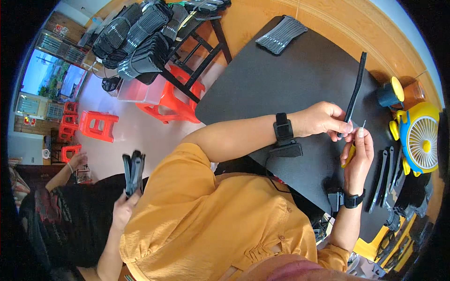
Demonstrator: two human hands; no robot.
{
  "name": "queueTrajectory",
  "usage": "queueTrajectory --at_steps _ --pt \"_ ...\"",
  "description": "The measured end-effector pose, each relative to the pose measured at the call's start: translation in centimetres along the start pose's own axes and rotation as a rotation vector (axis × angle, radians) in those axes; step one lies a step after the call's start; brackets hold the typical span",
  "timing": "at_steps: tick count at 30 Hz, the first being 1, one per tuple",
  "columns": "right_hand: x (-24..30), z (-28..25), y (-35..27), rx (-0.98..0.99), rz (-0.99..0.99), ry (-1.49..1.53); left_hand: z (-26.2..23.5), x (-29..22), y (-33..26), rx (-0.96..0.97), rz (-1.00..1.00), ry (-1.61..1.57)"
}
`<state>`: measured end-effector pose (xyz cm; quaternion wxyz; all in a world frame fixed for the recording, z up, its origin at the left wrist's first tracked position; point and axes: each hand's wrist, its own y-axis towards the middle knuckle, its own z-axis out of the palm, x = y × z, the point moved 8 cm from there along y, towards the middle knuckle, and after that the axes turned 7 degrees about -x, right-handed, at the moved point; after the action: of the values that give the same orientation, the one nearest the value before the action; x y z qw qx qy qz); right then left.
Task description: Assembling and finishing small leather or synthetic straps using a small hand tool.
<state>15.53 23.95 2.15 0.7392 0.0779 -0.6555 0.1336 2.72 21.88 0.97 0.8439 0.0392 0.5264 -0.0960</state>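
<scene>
Right of centre: left hand (323,119) pinching long black strip (355,91), long axis rising to upper right. Right hand (358,152) just below, closed on yellow-handled tool (348,157), tip touching strip's lower end.

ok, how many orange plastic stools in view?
4: one under the black rack, one alone on the floor, two smaller far left. More may be hidden behind clutter.

This is a small workshop for hand assembly. Under the fingers (344,125) lies a bench (262,79) covered by a black mat, with finished black strips (385,180) laid in rows just right of them and another stack (281,33) far beyond. A rack (140,37) well to the left carries heaps of the same black parts, near orange plastic stools (97,125). A yellow fan (422,138) stands right of the fingers.
</scene>
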Motion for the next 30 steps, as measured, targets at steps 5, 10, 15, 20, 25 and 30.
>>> queueTrajectory --at_steps 5,10,15,20,25,30 --pt "0.0 -0.5 0.1 -0.019 -0.026 0.008 0.1 0.2 0.2 0.025 -0.003 0.038" --pt "0.8 -0.1 -0.1 -0.068 -0.064 -0.013 -0.1 0.5 0.1 0.025 -0.015 0.019" --pt "1.4 -0.3 -0.2 -0.131 -0.12 -0.079 0.3 1.0 0.1 0.054 -0.036 0.148" --pt "1.1 0.2 -0.3 -0.051 -0.062 -0.07 1.3 0.9 -0.2 0.147 -0.024 0.286" --pt "0.7 0.2 -0.3 -0.013 -0.02 -0.07 1.5 1.2 -0.3 0.168 0.011 0.398" --pt "0.2 -0.1 0.1 0.037 -0.037 -0.109 1.2 1.3 -0.1 0.154 0.048 0.444"
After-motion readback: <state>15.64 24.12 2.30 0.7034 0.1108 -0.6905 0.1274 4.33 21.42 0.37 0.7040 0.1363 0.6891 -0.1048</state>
